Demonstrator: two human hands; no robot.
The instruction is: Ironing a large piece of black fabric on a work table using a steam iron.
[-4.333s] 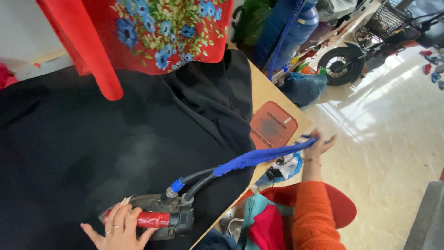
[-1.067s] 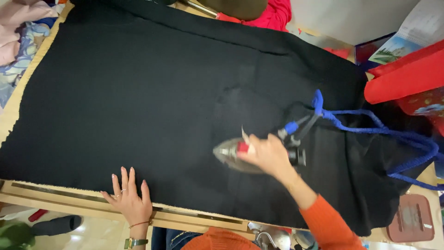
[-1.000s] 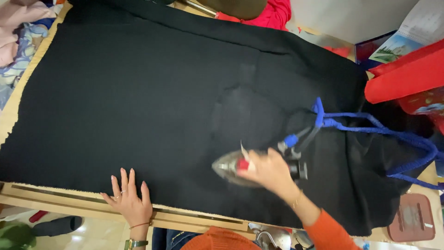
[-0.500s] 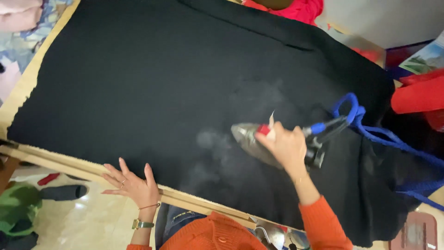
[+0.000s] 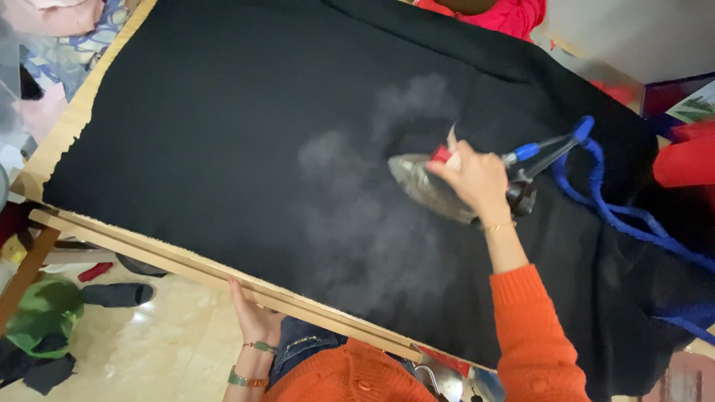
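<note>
Pale glossy floor tiles point(image 5: 149, 342) show along the lower left, where a green bundle point(image 5: 41, 313) lies near a dark shoe point(image 5: 115, 295) and a small red object point(image 5: 95, 271). Above them, at the far left edge, pink and patterned fabrics point(image 5: 67, 45) are heaped beside the worktop point(image 5: 149, 249), whose pale wooden front edge runs diagonally from left down to the middle. Black cloth point(image 5: 223, 126) covers almost the whole worktop, spread flat, its raw edge lying just inside the wooden rim.

Near the lower middle, the left hand point(image 5: 253, 316) is off the cloth, pressed against the underside or front of the wooden edge with fingers pointing up; whether it grips the edge cannot be told. Bracelets circle that wrist, and an orange sweater point(image 5: 350, 376) fills the bottom.

White steam point(image 5: 357, 186) drifts over the centre of the cloth. Just right of it, the steam iron point(image 5: 421, 186) rests soleplate-down on the black cloth, its pointed nose facing left. The right hand point(image 5: 477, 179) is closed around the iron's handle, an orange sleeve running down from the wrist to the bottom edge. From the iron's back, a blue cord point(image 5: 596, 193) rises, loops and trails across the cloth toward the right edge. Red fabric point(image 5: 685, 160) sits at the far right, and more red cloth point(image 5: 499, 11) at the top.
</note>
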